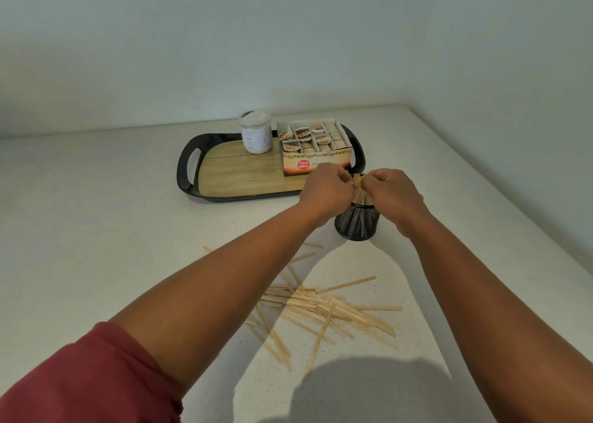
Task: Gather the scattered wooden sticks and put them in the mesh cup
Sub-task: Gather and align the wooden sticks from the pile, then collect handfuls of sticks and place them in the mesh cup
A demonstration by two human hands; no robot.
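Both my arms reach forward over a pale speckled counter (96,230); my left hand (325,190) and right hand (393,191) meet above a black mesh cup (357,223), fingers curled around a small bundle of wooden sticks (357,182) held upright between them; only the bundle's top tips show, since my knuckles cover the rest, so I cannot tell how many sticks I am holding; the cup's rim is hidden behind my hands, and pale sticks show faintly through its mesh wall; the cup stands just in front of a black tray (187,172) with a wood-grain floor; on the tray sit a white jar (256,133) and an open box of tea bags (316,148), whose front label is partly blocked by my left hand, the printing too small to read; nearer to me, between my forearms, a heap of scattered sticks (324,307) lies crisscrossed on the counter, some tucked under my left forearm; a red sleeve (80,381) covers my left upper arm, cut off at the frame's corner; a dark shadow falls across the counter's near edge.
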